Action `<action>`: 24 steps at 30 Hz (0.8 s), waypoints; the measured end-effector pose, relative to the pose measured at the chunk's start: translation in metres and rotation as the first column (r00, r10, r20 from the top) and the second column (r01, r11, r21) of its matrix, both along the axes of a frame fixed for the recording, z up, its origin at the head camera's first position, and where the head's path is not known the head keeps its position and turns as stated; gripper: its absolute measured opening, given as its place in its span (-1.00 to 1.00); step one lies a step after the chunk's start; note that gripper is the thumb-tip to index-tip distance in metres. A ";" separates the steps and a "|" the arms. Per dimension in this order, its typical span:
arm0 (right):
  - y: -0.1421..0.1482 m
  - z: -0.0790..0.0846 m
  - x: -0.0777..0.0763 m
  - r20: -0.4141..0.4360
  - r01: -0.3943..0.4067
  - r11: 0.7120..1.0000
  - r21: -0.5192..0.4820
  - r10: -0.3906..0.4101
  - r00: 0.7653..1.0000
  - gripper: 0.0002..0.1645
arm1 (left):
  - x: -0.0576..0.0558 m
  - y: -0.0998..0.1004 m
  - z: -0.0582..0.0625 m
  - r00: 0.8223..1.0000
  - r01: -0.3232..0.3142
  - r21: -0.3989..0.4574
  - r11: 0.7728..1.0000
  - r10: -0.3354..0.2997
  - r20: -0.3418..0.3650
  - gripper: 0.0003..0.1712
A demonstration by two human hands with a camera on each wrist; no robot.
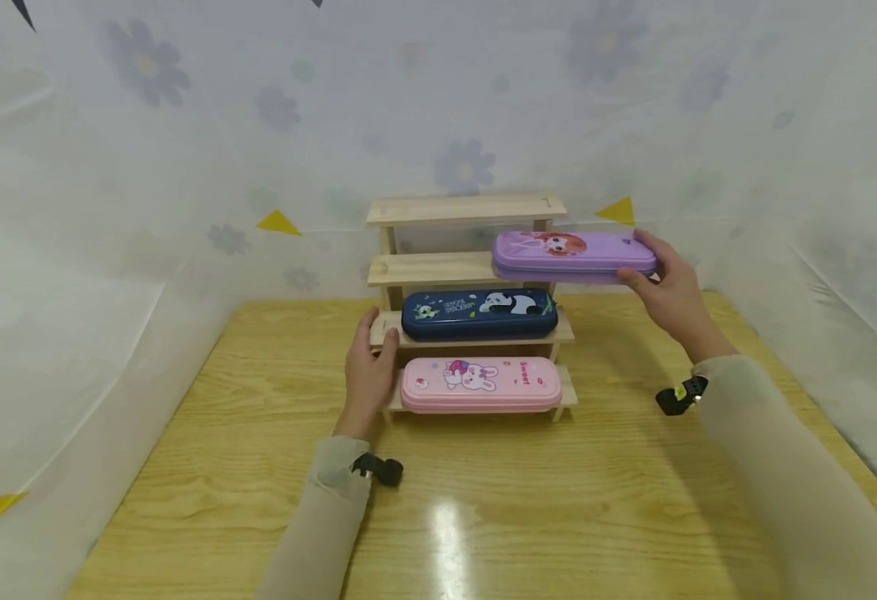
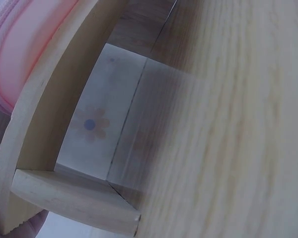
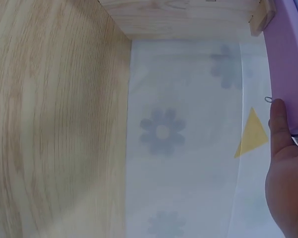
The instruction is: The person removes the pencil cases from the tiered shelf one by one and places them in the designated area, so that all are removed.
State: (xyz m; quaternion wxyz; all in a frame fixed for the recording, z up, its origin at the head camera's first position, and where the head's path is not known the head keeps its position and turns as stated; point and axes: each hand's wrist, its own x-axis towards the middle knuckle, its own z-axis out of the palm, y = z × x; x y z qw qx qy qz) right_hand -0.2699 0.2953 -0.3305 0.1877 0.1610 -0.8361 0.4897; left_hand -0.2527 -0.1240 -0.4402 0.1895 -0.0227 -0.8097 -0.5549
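Note:
A stepped wooden rack stands on the table, with a tier above the others at the back. My right hand holds a purple pencil case by its right end, thumb in front and fingers behind. The left part of this case overlaps the second tier from the top; whether it touches is unclear. In the right wrist view, the purple case shows at the right edge. My left hand grips the rack's left side. A dark blue panda pencil case lies on the third tier, a pink rabbit pencil case on the lowest.
The yellow wood-grain table spreads in front and to both sides of the rack. Pale flowered sheeting encloses the back and sides, with yellow triangles on it. Both wrists wear black straps with small devices.

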 end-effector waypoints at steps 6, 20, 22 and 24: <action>0.021 -0.014 -0.009 0.015 0.040 0.998 -0.048 -0.039 0.999 -0.19 | -0.001 0.001 -0.001 1.000 0.003 0.002 1.000 -0.003 -0.005 -0.34; 0.058 -0.030 -0.009 0.017 0.097 0.988 -0.117 -0.096 0.995 -0.18 | 0.000 0.003 0.000 1.000 0.012 0.007 1.000 -0.012 0.013 -0.35; 0.063 -0.031 -0.007 0.029 0.107 0.987 -0.118 -0.104 0.994 -0.18 | 0.000 0.003 0.001 1.000 0.015 0.011 1.000 -0.015 0.012 -0.34; 0.068 -0.032 -0.006 0.036 0.124 0.986 -0.110 -0.121 0.992 -0.18 | 0.000 0.003 0.001 1.000 0.015 0.011 1.000 -0.015 0.011 -0.34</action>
